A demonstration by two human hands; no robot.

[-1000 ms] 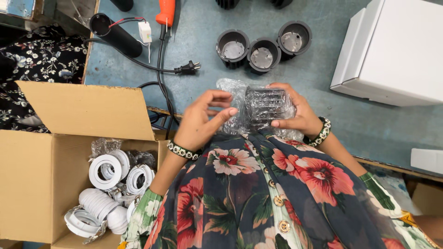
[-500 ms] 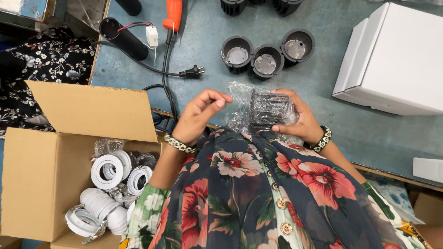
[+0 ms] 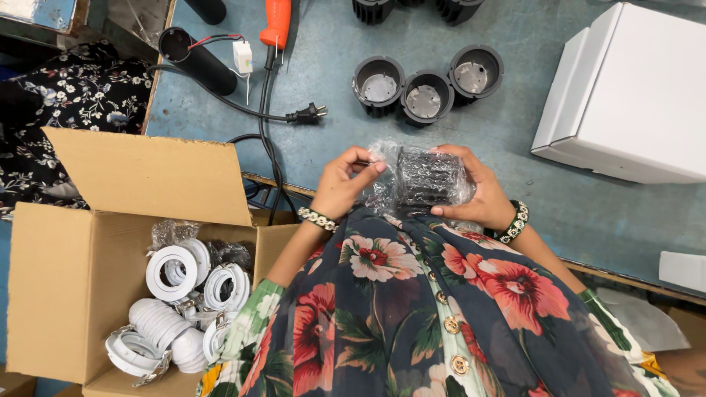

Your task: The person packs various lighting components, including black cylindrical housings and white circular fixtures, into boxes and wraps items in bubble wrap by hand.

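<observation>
A blue worktable [image 3: 353, 140] carries a white box [image 3: 625, 95] and three black cups [image 3: 426, 84], mouths up. Just above its near edge, a black ribbed cylinder in clear wrap [image 3: 429, 176] is cradled by the right hand [image 3: 482, 195], its long axis apparently running left-right. The wrap's loose end is pinched by the left hand [image 3: 344, 184], seemingly to steady it.

Three open black cups [image 3: 425, 94] stand together on the blue bench [image 3: 331, 147], with two more black finned housings [image 3: 375, 9] cut off by the top edge. One white box [image 3: 625, 95], one cardboard box [image 3: 66, 294] holding several white rings [image 3: 170, 270], one orange tool [image 3: 276, 22], one black tube [image 3: 197, 60].
</observation>
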